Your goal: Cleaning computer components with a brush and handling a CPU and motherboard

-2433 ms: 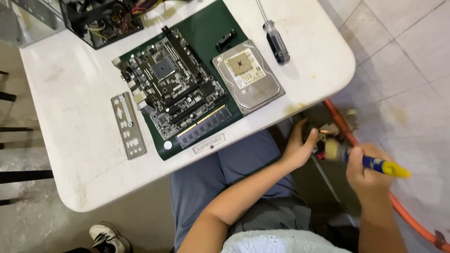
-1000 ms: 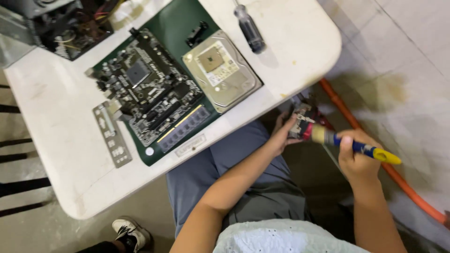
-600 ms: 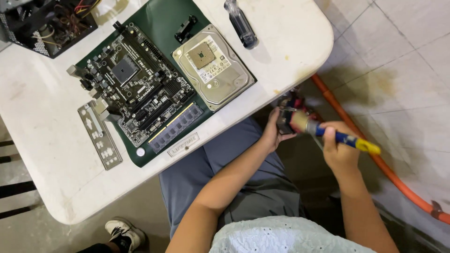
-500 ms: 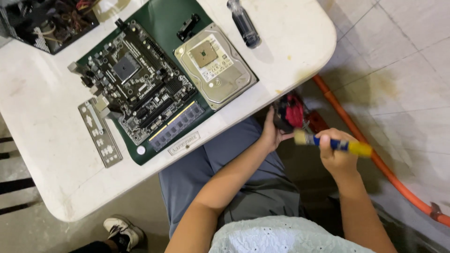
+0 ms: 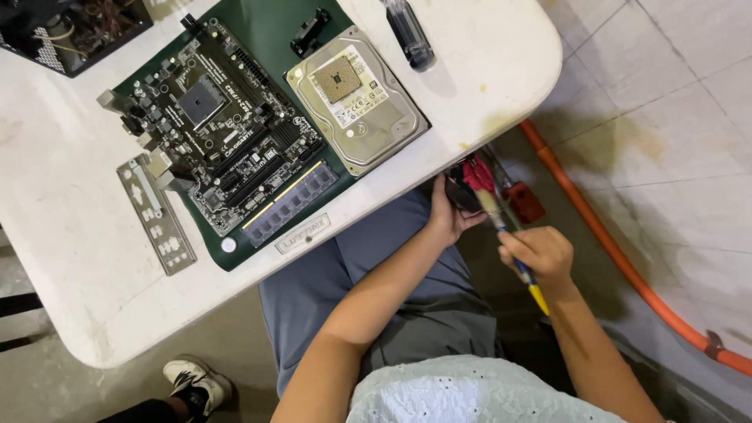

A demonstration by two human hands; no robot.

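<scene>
Since a moment ago your right hand [image 5: 539,254] has tilted the brush [image 5: 511,248] upright, fingers clamped on its blue-and-yellow handle, pale bristles against the small dark-and-red part [image 5: 470,186] your left hand [image 5: 446,219] grips just beyond the rounded white table [image 5: 501,70] edge, below the metal hard drive [image 5: 356,98].

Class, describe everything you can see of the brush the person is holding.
The brush is a small paintbrush with pale bristles, a short metal band and a slim blue handle ending in yellow. It slants, bristles up and left, handle end down and right. The right hand grips its handle mid-length. Its bristles reach a small black and red part held by the left hand beside the table edge, below tabletop level.
</scene>
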